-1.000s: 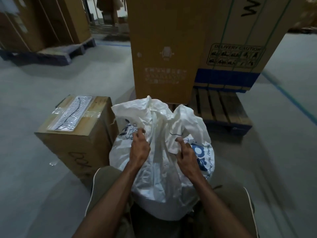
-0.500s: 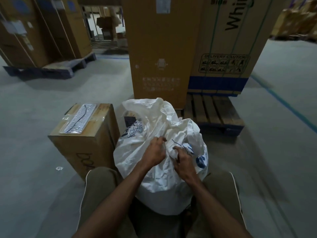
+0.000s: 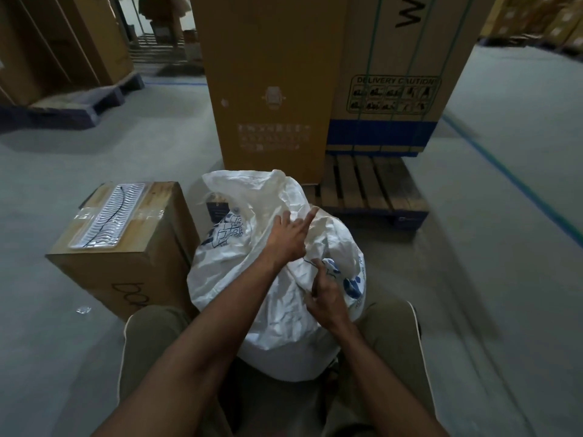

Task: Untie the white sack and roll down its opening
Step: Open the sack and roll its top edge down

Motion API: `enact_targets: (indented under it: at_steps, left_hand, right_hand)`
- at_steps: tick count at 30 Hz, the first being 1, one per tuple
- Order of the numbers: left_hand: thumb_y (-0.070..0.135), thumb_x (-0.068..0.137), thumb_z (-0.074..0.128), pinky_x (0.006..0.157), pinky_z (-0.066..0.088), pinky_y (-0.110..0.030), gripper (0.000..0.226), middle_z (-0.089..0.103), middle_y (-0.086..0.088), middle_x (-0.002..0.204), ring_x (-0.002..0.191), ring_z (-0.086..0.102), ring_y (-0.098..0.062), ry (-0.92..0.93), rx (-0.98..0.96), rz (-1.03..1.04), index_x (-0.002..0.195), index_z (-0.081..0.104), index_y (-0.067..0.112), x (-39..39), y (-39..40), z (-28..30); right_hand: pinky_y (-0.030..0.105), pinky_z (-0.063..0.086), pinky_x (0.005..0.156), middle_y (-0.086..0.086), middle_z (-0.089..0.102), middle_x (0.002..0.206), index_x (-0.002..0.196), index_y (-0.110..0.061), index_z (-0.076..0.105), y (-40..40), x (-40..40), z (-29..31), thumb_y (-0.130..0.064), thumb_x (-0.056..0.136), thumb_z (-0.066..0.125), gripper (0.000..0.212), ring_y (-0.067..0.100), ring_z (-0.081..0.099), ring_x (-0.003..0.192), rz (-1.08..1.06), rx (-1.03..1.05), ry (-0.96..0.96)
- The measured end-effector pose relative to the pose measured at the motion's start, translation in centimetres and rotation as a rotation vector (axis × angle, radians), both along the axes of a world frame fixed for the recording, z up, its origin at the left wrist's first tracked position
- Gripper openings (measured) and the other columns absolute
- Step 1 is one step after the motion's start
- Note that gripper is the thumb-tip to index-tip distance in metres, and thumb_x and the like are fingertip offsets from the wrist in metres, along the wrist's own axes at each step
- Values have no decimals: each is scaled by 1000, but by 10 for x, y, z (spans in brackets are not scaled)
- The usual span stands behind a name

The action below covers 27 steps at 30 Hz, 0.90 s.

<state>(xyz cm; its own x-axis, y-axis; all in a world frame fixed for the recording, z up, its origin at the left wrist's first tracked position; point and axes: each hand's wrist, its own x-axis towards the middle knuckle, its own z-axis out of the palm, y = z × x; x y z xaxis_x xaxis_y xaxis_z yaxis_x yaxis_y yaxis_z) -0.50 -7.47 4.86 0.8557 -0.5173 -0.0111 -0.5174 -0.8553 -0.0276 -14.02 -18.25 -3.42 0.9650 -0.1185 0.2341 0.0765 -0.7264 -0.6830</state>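
The white sack (image 3: 277, 310), with blue print on it, stands between my knees, its top crumpled and bunched. My left hand (image 3: 288, 238) lies across the bunched top with thumb and forefinger stretched out and the lower fingers curled in. A thin dark tie string (image 3: 310, 262) runs from under those fingers down to my right hand (image 3: 326, 294). That hand pinches the sack's fabric and the string beside the blue print on the right side.
A taped cardboard box (image 3: 126, 241) stands right of nothing and touches the sack's left side. Behind the sack is a wooden pallet (image 3: 369, 187) carrying two tall cartons (image 3: 271, 83). More cartons on a pallet (image 3: 72, 105) stand far left. Grey concrete floor lies around.
My left hand has moved up and to the right over the sack's top and spread its thumb and forefinger. The right hand stays low at the same spot.
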Motion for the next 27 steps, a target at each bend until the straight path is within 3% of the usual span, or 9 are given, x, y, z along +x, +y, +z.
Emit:
enact_targets:
  at_steps: [3,7,11,15,18,21,23,25,27]
  left_hand:
    - [31,90,56,109,27,-55,78,51,-13,144,138,32,-41,-65,115,-2,157,19,16,-2,10,-9]
    - [22,82,62,100,36,-44,43,62,-11,115,114,46,-30,-146,-3,-42,123,55,9,-32,31,-24]
    - [14,76,66,98,42,-41,32,70,-10,95,102,60,-29,-198,-72,-63,107,66,9,-67,51,-39]
    - [11,79,60,66,50,-40,28,68,-11,86,76,67,-35,-123,-48,-11,107,63,11,-104,64,-46]
    - [16,87,54,68,50,-44,40,67,-12,100,84,69,-37,-60,-29,0,127,54,12,-129,76,-50]
    - [23,90,54,79,50,-46,52,63,-14,116,101,65,-38,97,-34,-3,140,41,16,-150,87,-53]
    - [34,89,61,89,49,-44,60,61,-15,126,113,61,-38,271,-69,19,143,40,16,-160,95,-52]
    - [41,90,63,98,46,-41,65,59,-16,133,123,56,-36,422,-95,40,146,44,15,-165,103,-43]
    - [33,91,57,96,47,-36,45,64,-14,126,119,59,-32,431,-242,41,131,63,14,-166,109,-30]
  right_hand:
    - [42,58,84,8,67,115,152,-22,31,3,2,-4,-17,89,65,72,26,67,97,-8,-16,50]
    - [39,56,84,3,57,127,148,-25,41,12,-4,-6,-35,94,61,58,21,62,105,-69,-59,86]
    - [34,55,86,-2,60,118,125,-24,60,30,-14,10,-57,96,54,44,10,60,101,-176,155,11]
    - [37,50,92,-1,71,106,106,-19,71,51,-16,27,-82,87,42,72,15,65,99,-398,534,114]
    - [39,52,90,-2,69,98,93,-22,66,62,-15,37,-74,86,55,54,19,64,94,-526,719,241]
    - [51,60,84,5,71,101,107,-12,68,70,-21,38,-63,81,63,57,27,68,93,-570,763,325]
    - [52,59,85,7,71,104,114,-12,66,73,-29,35,-59,72,62,63,30,69,96,-543,716,327]
    - [51,57,90,7,72,105,112,-13,65,76,-43,40,-55,69,63,61,30,68,99,-507,669,319]
    - [49,55,93,9,71,106,110,-10,66,78,-58,46,-39,79,69,44,31,67,102,-474,629,311]
